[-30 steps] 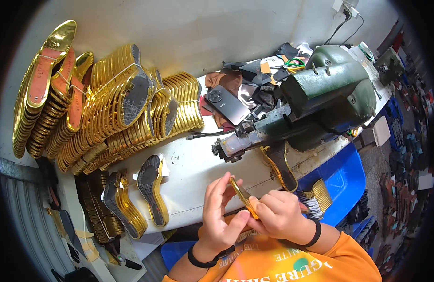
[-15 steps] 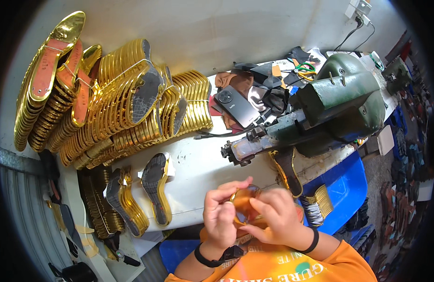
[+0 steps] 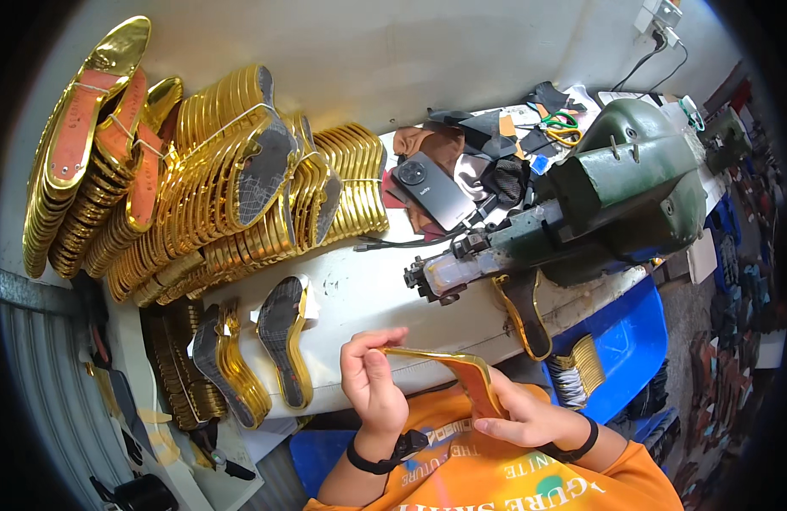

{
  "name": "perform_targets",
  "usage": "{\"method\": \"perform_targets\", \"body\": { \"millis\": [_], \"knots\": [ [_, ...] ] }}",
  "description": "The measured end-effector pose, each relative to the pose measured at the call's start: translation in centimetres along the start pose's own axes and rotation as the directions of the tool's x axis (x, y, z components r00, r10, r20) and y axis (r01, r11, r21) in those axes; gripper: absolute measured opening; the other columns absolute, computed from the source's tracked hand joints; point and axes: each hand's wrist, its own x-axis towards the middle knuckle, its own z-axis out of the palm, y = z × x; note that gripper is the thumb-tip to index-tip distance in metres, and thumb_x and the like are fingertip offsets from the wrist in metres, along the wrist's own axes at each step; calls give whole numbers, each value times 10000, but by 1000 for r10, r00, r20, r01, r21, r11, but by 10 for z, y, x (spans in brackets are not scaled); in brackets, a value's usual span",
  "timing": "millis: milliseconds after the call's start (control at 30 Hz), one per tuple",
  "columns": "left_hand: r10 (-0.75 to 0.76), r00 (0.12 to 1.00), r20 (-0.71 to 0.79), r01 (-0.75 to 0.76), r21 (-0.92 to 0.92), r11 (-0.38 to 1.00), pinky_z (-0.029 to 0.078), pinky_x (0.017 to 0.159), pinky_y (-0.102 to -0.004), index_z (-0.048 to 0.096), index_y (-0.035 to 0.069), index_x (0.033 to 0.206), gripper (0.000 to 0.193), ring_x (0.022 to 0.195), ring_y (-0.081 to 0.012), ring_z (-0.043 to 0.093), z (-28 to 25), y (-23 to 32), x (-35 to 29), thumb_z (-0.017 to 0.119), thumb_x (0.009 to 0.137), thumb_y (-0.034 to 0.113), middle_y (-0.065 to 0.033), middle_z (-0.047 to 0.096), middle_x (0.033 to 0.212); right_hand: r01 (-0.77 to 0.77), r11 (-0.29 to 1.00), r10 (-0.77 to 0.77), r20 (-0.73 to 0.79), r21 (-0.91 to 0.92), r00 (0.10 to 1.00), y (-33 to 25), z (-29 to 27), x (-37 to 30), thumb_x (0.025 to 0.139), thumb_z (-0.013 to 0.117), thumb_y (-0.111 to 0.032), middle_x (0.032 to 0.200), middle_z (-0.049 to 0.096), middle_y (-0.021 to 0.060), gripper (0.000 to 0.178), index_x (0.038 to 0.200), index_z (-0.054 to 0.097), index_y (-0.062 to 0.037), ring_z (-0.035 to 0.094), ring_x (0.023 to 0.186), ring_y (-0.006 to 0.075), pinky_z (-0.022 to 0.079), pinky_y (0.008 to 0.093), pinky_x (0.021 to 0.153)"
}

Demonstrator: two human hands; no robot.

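Observation:
Between my hands, in front of my orange shirt, is a gold-edged shoe insole with an orange-brown face, bent at an angle along its length. My left hand pinches its thin far-left end between thumb and fingers. My right hand grips the wider right end, the thumb on the orange-brown face. On the table to the left lie a dark-soled insole with a gold edge and a small stack of similar insoles. Another gold-edged insole hangs below the green machine's arm.
A heavy green machine occupies the table's right. Tied stacks of gold insoles crowd the back left. Behind the machine's arm lie a phone, fabric scraps and scissors. A blue bin at right holds more insoles.
The insole was curled tightly between my close-set hands; now it is opened out longer. My left hand has moved left, and my right hand has moved slightly lower.

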Motion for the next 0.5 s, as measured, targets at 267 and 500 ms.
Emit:
{"method": "perform_targets", "body": {
  "millis": [267, 500],
  "knots": [
    [-72, 981, -179, 121, 279, 953, 388, 1094, -397, 524, -7, 1267, 378, 1306, -243, 512, -45, -3, 6, 623, 902, 20, -149, 553, 1384, -227, 421, -432, -414, -878, 801, 42, -27, 7, 701, 761, -107, 1171, 564, 239, 874, 1465, 374, 71, 554, 1023, 420, 457, 487, 895],
    [238, 943, -231, 35, 782, 623, 370, 1130, -415, 532, -18, 1304, 436, 1298, -276, 519, -140, -13, 8, 673, 908, 101, -182, 526, 1419, -363, 444, -596, -572, -819, 564, 92, -67, 21, 807, 742, -108, 1172, 528, 293, 792, 1466, 353, 94, 537, 1032, 463, 479, 523, 897]
  ]
}}
